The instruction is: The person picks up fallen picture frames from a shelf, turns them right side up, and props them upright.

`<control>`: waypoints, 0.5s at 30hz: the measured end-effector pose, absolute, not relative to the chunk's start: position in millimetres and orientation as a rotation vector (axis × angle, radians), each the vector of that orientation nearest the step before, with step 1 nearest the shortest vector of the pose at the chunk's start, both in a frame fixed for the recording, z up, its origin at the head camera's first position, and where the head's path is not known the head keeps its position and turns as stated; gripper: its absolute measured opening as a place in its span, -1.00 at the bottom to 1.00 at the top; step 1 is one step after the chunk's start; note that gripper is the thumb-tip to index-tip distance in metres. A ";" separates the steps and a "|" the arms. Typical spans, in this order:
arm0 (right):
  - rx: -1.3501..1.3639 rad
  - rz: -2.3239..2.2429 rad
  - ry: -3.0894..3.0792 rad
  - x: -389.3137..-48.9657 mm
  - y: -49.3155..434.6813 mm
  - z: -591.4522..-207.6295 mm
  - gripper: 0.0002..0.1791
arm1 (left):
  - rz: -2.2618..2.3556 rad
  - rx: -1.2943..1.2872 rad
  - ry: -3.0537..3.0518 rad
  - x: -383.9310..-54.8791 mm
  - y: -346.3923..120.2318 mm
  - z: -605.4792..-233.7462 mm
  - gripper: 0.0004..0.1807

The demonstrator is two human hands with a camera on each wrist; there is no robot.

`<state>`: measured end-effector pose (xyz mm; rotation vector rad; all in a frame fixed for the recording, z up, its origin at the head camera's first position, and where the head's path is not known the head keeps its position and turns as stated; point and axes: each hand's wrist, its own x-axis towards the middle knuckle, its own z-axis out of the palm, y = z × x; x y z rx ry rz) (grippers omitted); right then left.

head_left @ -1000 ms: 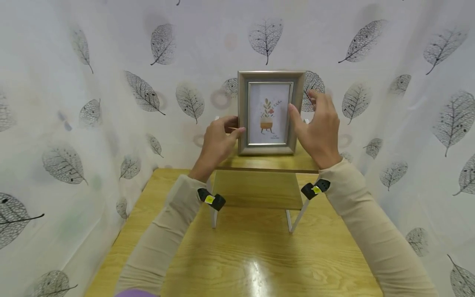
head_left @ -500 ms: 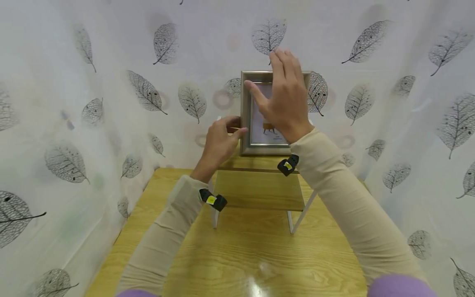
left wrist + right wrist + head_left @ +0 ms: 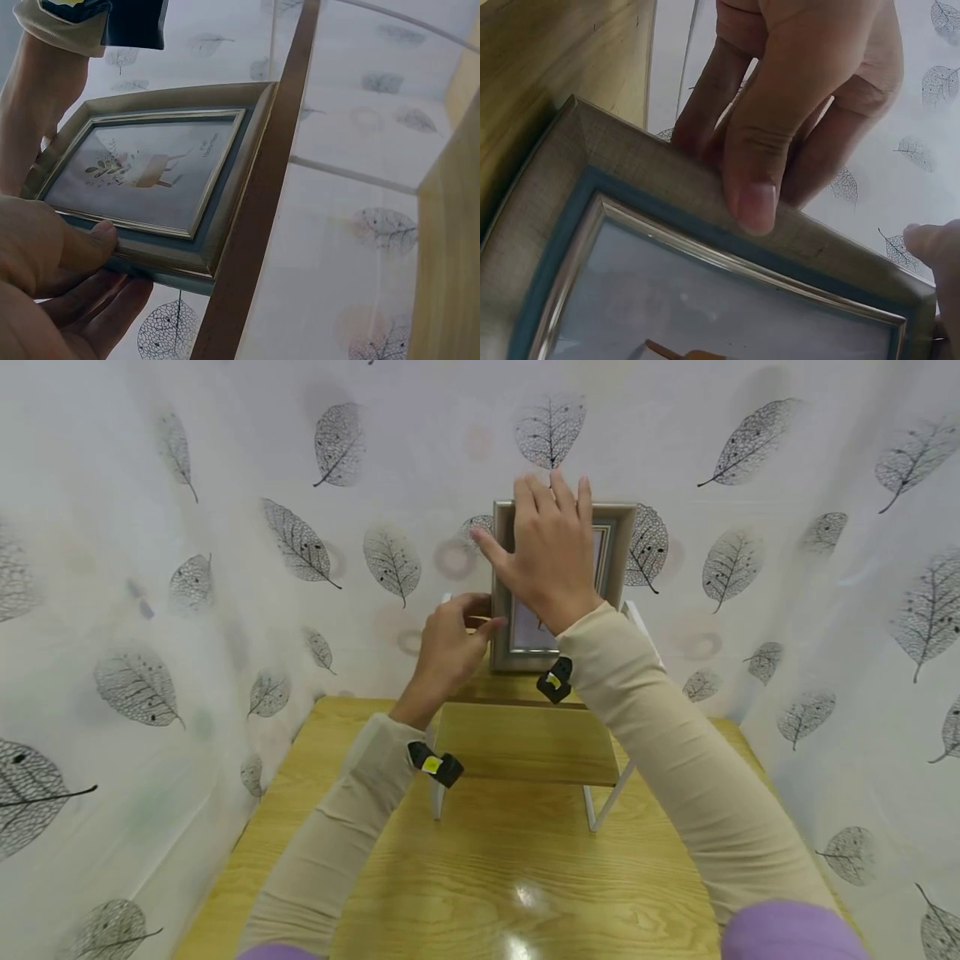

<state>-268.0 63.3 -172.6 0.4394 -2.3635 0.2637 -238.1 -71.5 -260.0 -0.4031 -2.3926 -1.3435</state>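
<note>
A picture frame (image 3: pixel 501 635) with a silvery-grey border stands upright on the upper board (image 3: pixel 483 687) of a small two-tier rack. My left hand (image 3: pixel 452 639) pinches its left side edge, as the left wrist view also shows, with the thumb (image 3: pixel 101 238) on the front border. In the head view my right hand (image 3: pixel 551 547) lies across the frame's front. Its fingers reach straight up past the top edge, and its thumb points out to the left. Much of the potted-plant print (image 3: pixel 146 169) is hidden by this hand in the head view.
Beneath the upper board is a lower board (image 3: pixel 525 743), carried on white metal legs (image 3: pixel 592 810). The rack stands on a wood-grain table (image 3: pixel 480 877). A white leaf-print curtain (image 3: pixel 420 435) hangs behind it and along both sides.
My right hand has moved from the frame's right side leftward and up across its front to the top edge. The left hand keeps its hold, and the frame stays in place.
</note>
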 end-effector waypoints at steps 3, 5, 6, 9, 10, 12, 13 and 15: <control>0.439 0.264 -2.352 -268.3 62.0 -173.6 -0.17 | -1.334 -0.404 -2.392 -237.6 -70.9 -260.3 -0.64; 0.444 0.273 -2.333 -268.5 61.6 -174.5 -0.22 | -1.333 -0.408 -2.388 -237.0 -70.8 -260.3 -0.63; 0.448 0.279 -2.321 -268.5 61.4 -175.0 -0.24 | -1.333 -0.410 -2.388 -236.5 -70.9 -260.3 -0.63; 0.466 0.293 -2.290 -268.5 61.6 -176.3 -0.30 | -1.334 -0.412 -2.385 -234.7 -70.8 -260.4 -0.62; 0.474 0.297 -2.282 -268.4 61.7 -176.7 -0.32 | -1.334 -0.411 -2.384 -234.3 -70.7 -260.6 -0.62; 0.489 0.306 -2.270 -268.0 62.0 -177.2 -0.35 | -1.332 -0.409 -2.378 -233.3 -70.5 -261.4 -0.61; 0.497 0.311 -2.263 -267.8 62.2 -177.3 -0.36 | -1.332 -0.407 -2.373 -233.0 -70.5 -261.7 -0.61; 0.515 0.318 -2.251 -267.4 62.5 -177.5 -0.38 | -1.329 -0.407 -2.358 -232.3 -70.4 -262.4 -0.61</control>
